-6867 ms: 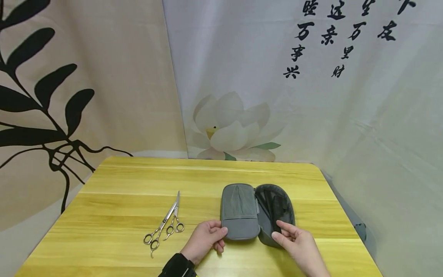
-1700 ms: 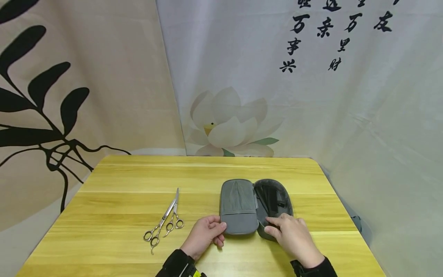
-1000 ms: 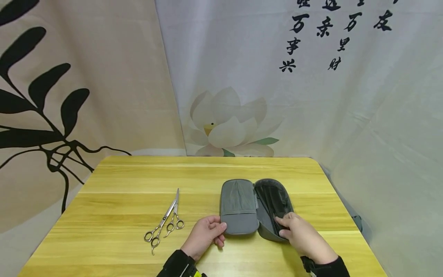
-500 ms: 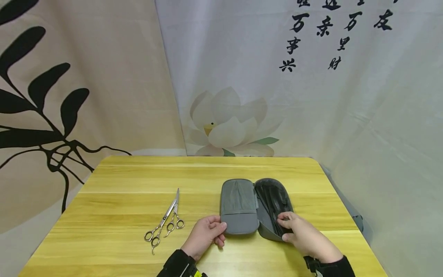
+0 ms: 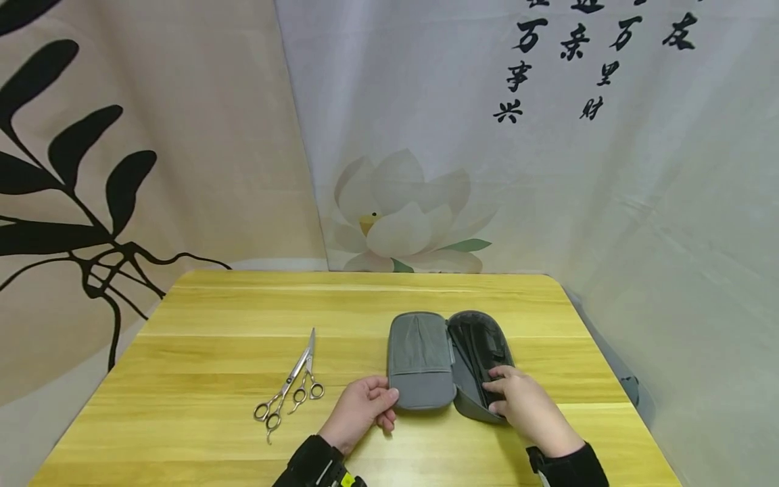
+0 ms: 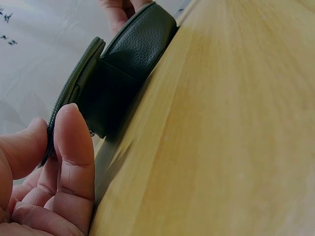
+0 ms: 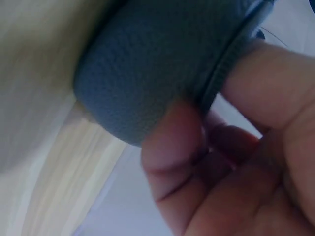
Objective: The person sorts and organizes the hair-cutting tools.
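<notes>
A grey zip case [image 5: 421, 392] lies spread open on the table, its flat half on the left and its deeper half on the right. My left hand [image 5: 363, 414] pinches the flat half's near left edge between thumb and fingers. Over the front right wall of the deeper half is my right hand [image 5: 531, 408], with fingertips reaching inside. In the right wrist view, its digits lie on both sides of the zipped rim [image 7: 216, 78]. A dark inner panel [image 5: 477, 345] shows in the deeper half; what the right fingertips touch there is hidden.
Two pairs of metal scissors, a longer one [image 5: 282, 389] and a shorter one [image 5: 306, 380], lie left of the case on the wooden table [image 5: 201, 379]. Behind the table hangs a printed curtain [image 5: 402, 135].
My right hand has worked along and inside the deeper half, lately shifting slightly left and deeper in. The dark inner panel has changed shape. My left hand keeps its hold; the scissors lie still.
</notes>
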`<state>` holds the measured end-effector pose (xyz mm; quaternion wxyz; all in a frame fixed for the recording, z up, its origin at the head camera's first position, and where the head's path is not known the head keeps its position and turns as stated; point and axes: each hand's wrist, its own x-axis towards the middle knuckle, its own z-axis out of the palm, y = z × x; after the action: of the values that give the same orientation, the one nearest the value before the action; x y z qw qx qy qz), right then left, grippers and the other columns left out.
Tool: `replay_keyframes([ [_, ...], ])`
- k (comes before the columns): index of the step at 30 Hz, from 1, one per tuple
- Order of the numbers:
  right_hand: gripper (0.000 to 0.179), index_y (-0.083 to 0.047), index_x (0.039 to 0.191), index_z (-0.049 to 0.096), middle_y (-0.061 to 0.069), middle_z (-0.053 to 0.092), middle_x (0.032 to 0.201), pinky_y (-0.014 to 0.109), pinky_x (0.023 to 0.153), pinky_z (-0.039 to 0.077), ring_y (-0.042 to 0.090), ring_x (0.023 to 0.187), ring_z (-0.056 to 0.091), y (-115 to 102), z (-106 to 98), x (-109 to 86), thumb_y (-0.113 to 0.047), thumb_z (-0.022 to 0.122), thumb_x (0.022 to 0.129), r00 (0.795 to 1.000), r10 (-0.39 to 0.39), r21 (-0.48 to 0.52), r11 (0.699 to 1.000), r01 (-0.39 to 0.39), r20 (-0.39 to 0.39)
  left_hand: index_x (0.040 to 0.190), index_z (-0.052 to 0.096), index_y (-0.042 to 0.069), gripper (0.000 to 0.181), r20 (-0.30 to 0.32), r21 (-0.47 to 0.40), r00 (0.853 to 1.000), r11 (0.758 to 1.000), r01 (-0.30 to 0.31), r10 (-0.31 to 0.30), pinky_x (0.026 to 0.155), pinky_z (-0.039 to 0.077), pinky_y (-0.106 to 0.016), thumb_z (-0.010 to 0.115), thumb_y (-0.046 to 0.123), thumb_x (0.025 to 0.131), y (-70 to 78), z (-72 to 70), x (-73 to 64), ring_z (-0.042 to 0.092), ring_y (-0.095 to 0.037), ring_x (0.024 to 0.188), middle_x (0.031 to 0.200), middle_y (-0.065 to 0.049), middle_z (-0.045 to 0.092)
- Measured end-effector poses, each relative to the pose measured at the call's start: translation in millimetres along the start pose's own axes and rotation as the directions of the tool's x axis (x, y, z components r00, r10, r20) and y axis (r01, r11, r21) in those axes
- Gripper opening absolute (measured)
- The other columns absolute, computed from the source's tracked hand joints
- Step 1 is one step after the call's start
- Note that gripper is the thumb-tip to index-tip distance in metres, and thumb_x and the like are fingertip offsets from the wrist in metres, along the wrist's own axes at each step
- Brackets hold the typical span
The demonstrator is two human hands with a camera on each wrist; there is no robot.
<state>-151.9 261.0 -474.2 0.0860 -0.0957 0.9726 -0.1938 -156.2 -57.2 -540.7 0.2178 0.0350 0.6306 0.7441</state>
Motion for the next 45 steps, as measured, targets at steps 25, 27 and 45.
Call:
replay_keyframes([
  [25, 0.026, -0.015, 0.115, 0.083, 0.011, 0.081, 0.106, 0.05, 0.067, 0.062, 0.036, 0.092, 0.078, -21, 5, -13.8, -0.03, 0.084, 0.094, 0.937, -0.003, -0.122, 0.992, -0.042, -0.349, 0.149, 0.046, -0.013, 0.065, -0.051, -0.004, 0.998, 1.0, 0.026, -0.027, 0.058, 0.063, -0.027, 0.07, 0.029, 0.106, 5.7, 2.2, -4.8, 0.067, -0.012, 0.06, 0.091, -0.012, 0.07],
  [27, 0.026, -0.015, 0.113, 0.084, 0.011, 0.081, 0.103, 0.049, 0.066, 0.062, 0.035, 0.09, 0.077, -20, 7, -12.3, -0.031, 0.085, 0.094, 0.933, 0.012, -0.126, 0.99, -0.061, -0.36, 0.149, 0.047, -0.013, 0.065, -0.053, 0.002, 0.998, 1.0, 0.026, -0.025, 0.058, 0.062, -0.027, 0.07, 0.03, 0.106, 6.4, 2.0, -5.1, 0.067, -0.012, 0.059, 0.091, -0.011, 0.07],
  [45, 0.031, -0.004, 0.078, 0.061, 0.006, 0.055, 0.051, 0.036, 0.042, 0.038, 0.025, 0.044, 0.054, -26, 26, 7.1, -0.02, 0.088, 0.076, 0.906, -0.065, -0.419, 0.899, -0.129, -0.418, 0.119, 0.061, -0.005, 0.03, -0.012, 0.042, 1.0, 0.999, 0.019, -0.018, 0.056, 0.06, -0.025, 0.071, 0.019, 0.105, 3.2, 2.8, -3.8, 0.066, -0.011, 0.061, 0.083, -0.005, 0.068],
])
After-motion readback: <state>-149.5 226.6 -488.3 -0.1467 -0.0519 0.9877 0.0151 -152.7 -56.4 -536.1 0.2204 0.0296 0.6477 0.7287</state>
